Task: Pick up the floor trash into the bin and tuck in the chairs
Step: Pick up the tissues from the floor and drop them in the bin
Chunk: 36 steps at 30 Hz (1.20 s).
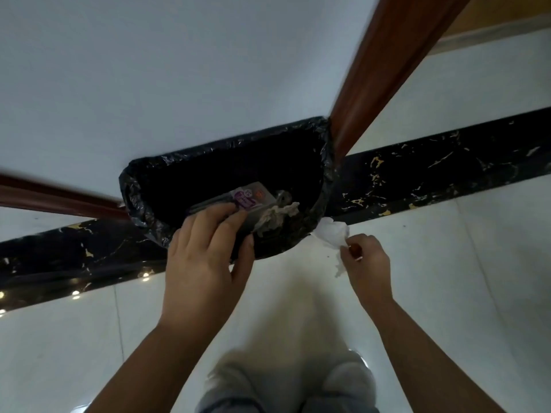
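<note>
A bin lined with a black plastic bag stands on the floor against a white wall. My left hand reaches over its near rim and holds a flat grey wrapper with a purple label above the opening. A crumpled greyish tissue sits just right of the wrapper, inside the bin. My right hand is just right of the bin's rim and pinches a crumpled white tissue, which hangs outside the rim.
A reddish wooden beam slants up from the bin's right corner, and another wooden piece runs off to the left. A black marble strip crosses the glossy white tiled floor. My legs show at the bottom.
</note>
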Available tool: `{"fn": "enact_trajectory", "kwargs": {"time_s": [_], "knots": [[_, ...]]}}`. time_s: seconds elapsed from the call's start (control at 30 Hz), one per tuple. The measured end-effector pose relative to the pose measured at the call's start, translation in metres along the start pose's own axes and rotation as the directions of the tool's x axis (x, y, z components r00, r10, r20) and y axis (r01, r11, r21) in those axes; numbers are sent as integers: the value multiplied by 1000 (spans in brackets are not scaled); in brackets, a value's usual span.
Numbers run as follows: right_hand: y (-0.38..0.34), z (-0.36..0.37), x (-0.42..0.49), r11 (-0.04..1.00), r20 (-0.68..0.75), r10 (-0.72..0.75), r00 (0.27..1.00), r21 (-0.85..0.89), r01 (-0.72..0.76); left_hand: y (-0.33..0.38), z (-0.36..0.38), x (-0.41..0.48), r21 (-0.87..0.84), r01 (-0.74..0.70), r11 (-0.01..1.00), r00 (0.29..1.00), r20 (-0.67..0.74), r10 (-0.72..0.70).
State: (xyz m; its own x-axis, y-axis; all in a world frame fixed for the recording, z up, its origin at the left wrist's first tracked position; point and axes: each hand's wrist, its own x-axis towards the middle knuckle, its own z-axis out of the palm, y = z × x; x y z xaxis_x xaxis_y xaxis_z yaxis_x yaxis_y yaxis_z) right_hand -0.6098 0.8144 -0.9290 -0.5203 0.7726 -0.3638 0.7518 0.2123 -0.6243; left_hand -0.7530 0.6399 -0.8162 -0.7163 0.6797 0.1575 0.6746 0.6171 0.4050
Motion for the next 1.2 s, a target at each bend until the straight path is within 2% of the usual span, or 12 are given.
{"fn": "enact_trajectory", "kwargs": {"time_s": [0.17,0.27,0.47,0.57,0.67,0.8,1.0,1.2], "knots": [[-66,-61,-27,993,-114,-47,992,106,59,13,-42,1,-3,65,998,997,-35,-65],[-112,-85,-40,982,-136,-106,985,141,125,19,-69,3,15,93,996,995,-34,-92],[-186,-83,-57,957,-49,-276,960,73,279,15,-122,7,54,152,987,988,-45,-149],[-214,-73,-58,959,-7,-280,960,31,281,12,-146,3,70,172,983,984,-57,-169],[-237,-69,-56,963,97,-266,959,-17,268,12,-167,-2,91,194,977,980,-66,-188],[-256,-91,-66,954,185,-285,941,-39,296,20,-195,-5,117,232,966,972,-71,-225],[-271,-163,-114,958,91,-256,962,-110,265,55,-243,3,105,238,966,968,-102,-227],[-287,-231,-179,944,-21,-275,961,-196,266,108,-298,3,64,154,986,986,-74,-150]]}}
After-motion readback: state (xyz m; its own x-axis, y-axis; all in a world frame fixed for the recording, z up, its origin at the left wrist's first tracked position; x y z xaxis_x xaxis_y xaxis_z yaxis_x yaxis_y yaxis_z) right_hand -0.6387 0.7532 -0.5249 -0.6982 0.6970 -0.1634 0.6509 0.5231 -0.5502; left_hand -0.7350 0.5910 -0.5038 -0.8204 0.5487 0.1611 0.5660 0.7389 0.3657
